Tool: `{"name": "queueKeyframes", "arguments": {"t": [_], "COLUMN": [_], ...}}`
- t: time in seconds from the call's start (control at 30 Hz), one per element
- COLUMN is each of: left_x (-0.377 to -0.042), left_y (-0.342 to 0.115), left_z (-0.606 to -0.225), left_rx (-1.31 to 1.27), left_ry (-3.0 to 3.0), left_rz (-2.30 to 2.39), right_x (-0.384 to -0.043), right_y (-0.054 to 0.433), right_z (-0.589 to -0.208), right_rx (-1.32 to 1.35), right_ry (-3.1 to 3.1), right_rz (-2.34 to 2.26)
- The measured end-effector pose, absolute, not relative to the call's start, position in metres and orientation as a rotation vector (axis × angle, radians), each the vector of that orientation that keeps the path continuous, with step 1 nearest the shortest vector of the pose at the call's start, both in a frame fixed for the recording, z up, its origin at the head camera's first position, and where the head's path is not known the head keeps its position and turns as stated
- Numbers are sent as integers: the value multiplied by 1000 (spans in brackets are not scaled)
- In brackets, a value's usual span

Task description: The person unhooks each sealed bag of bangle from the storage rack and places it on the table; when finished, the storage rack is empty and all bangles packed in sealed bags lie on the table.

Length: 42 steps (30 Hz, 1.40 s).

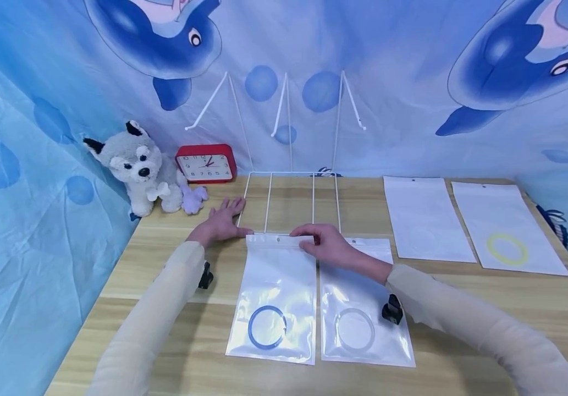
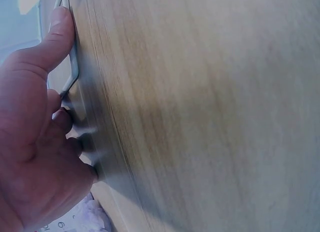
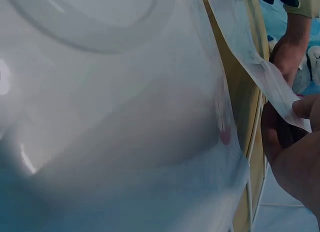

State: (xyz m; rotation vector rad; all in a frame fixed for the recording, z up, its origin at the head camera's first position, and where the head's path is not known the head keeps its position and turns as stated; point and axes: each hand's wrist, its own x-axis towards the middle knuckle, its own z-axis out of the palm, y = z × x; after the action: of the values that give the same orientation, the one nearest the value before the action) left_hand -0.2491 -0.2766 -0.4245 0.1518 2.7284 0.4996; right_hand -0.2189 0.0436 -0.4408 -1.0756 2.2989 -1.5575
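A white wire rack (image 1: pixel 313 203) with three upright hooked arms stands at the back of the wooden table. My left hand (image 1: pixel 220 222) rests at its front left corner, fingers spread and thumb along the front wire. My right hand (image 1: pixel 327 245) pinches the top right corner of a white zip pouch (image 1: pixel 279 275), close to the rack's front wire. A blue ring (image 1: pixel 251 328) shows through this pouch's lower half. Right beside it lies a second pouch (image 1: pixel 363 286) with a pale ring (image 1: pixel 338 330); my right wrist passes over its top.
Two more white pouches lie at the right, one plain (image 1: pixel 424 220) and one (image 1: pixel 501 209) with a yellow ring (image 1: pixel 489 248). At the back left are a red clock (image 1: pixel 206 164), a plush husky (image 1: pixel 137 165) and a small purple toy (image 1: pixel 193 199). A blue printed cloth (image 1: pixel 387 148) hangs behind.
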Motion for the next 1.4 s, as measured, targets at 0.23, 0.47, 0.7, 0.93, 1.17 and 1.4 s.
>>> {"name": "queueKeyframes", "arguments": {"t": [0.23,0.47,0.7,0.93,1.17,1.4], "left_x": [-251,-252,-252,-251,-250,-246], "left_y": [-275,-275,-275,-275,-274,-276], "left_z": [-419,-418,-420,-420,-421,-420], "left_rx": [167,174,174,171,176,179], "left_ry": [2736,2727,2717,2707,2713,2721], "left_rz": [480,481,492,496,487,490], "right_x": [-227,-230,-228,-230,-233,-236], "right_y": [45,45,46,42,41,62], "right_z": [-440,-442,-441,-440,-439,-431], "right_rx": [-1306,-1375,-1343,-1400,-1421,-1468], "right_ry": [2406,2488,2649,2719,2744,2748], "right_rz": [-1389,-1157,-859,-744,-688,-932]}}
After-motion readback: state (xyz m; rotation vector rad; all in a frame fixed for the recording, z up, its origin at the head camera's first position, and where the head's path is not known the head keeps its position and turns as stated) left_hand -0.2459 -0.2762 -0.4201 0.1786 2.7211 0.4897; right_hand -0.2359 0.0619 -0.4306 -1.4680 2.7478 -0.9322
